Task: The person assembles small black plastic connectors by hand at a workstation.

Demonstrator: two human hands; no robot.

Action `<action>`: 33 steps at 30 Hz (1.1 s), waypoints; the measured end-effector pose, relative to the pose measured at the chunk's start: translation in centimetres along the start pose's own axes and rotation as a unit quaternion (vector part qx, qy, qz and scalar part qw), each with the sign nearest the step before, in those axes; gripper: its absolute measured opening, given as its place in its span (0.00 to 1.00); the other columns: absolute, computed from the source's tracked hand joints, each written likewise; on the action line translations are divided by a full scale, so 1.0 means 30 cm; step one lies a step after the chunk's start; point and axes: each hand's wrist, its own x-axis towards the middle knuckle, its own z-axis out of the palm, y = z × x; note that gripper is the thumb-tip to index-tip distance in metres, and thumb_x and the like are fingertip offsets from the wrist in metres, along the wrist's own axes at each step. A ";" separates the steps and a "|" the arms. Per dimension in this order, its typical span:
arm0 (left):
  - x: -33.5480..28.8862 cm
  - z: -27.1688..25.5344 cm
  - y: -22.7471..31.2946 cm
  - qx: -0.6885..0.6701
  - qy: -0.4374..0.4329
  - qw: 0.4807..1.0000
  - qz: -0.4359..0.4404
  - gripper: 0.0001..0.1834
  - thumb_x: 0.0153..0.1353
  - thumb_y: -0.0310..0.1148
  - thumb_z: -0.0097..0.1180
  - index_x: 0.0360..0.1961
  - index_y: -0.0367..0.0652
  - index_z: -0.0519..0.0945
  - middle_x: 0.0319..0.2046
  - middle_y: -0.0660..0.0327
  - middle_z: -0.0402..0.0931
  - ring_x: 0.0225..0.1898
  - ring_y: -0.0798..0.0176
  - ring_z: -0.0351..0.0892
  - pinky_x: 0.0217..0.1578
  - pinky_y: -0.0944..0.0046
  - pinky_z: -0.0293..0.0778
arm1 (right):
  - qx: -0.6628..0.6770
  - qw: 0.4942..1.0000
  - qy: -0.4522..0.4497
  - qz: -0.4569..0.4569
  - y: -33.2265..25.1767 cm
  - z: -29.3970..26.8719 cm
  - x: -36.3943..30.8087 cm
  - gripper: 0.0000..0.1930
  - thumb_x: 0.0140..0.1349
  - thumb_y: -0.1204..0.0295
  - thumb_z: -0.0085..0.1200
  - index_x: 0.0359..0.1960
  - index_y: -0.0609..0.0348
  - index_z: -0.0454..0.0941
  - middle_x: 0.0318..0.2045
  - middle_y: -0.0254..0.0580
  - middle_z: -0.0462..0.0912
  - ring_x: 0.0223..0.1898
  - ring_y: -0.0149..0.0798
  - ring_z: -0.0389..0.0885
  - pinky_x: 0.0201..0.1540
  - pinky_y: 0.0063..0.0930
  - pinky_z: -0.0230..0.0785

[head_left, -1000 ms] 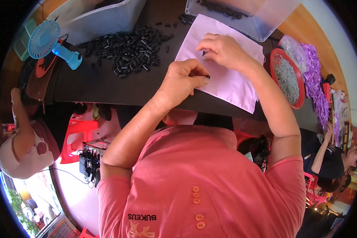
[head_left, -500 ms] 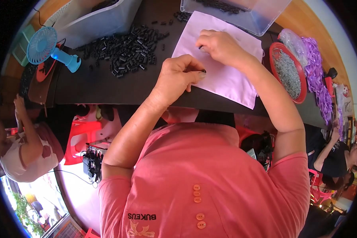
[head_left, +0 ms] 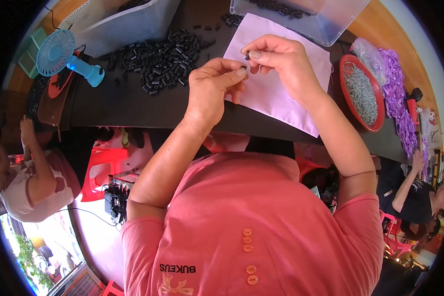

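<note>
Over a pale pink cloth [head_left: 281, 98], my two hands are close together. My left hand [head_left: 214, 86] pinches a small black part [head_left: 243, 67] between thumb and forefinger, mostly hidden by the fingertips. In my right hand [head_left: 286, 61], thumb and fingers close on another small black piece [head_left: 247, 56], held just beyond the left fingertips. A narrow gap seems to lie between the two pieces. To the left of my hands spreads a loose heap of small black plastic parts [head_left: 165, 66] on the dark table [head_left: 133, 111].
A red basin [head_left: 344, 93] of small silvery metal pieces stands at the right, beside purple ribbon [head_left: 394, 93] and a clear plastic bag [head_left: 367, 56]. Translucent bins [head_left: 128, 32] line the back. A blue fan [head_left: 59, 52] stands left. Other people sit on both sides.
My right hand has come back from the cloth toward my left, turning so its pinched black piece faces the left fingertips. My left hand has risen slightly, away from the table's near edge.
</note>
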 end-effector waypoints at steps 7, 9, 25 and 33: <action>0.002 0.001 0.003 -0.052 0.026 0.998 0.006 0.05 0.59 0.23 0.59 0.35 0.31 0.78 0.26 0.57 0.79 0.21 0.69 0.75 0.18 0.72 0.68 | 0.048 0.999 0.009 0.018 0.041 0.041 -0.004 0.09 0.62 0.71 0.53 0.39 0.61 0.82 0.29 0.31 0.81 0.30 0.26 0.76 0.33 0.18 0.63; 0.003 -0.003 0.000 -0.049 0.025 0.998 0.004 0.05 0.60 0.23 0.59 0.35 0.31 0.78 0.27 0.57 0.79 0.21 0.69 0.75 0.18 0.72 0.67 | 0.055 0.998 0.014 0.020 0.051 0.050 -0.008 0.08 0.63 0.71 0.53 0.39 0.60 0.82 0.29 0.31 0.81 0.30 0.26 0.75 0.33 0.19 0.63; 0.007 0.005 -0.008 -0.008 0.012 1.000 0.000 0.06 0.59 0.23 0.60 0.36 0.31 0.78 0.28 0.58 0.79 0.22 0.70 0.75 0.18 0.72 0.69 | -0.084 0.990 0.001 -0.112 0.065 0.029 -0.009 0.05 0.62 0.77 0.54 0.36 0.65 0.81 0.28 0.31 0.79 0.31 0.24 0.73 0.36 0.18 0.67; 0.003 0.001 -0.004 -0.002 0.005 1.000 -0.005 0.07 0.59 0.23 0.60 0.37 0.31 0.79 0.26 0.59 0.78 0.21 0.70 0.75 0.18 0.72 0.70 | -0.151 0.970 0.019 -0.188 0.076 0.030 -0.005 0.05 0.60 0.79 0.53 0.36 0.64 0.80 0.28 0.39 0.83 0.30 0.31 0.78 0.35 0.24 0.70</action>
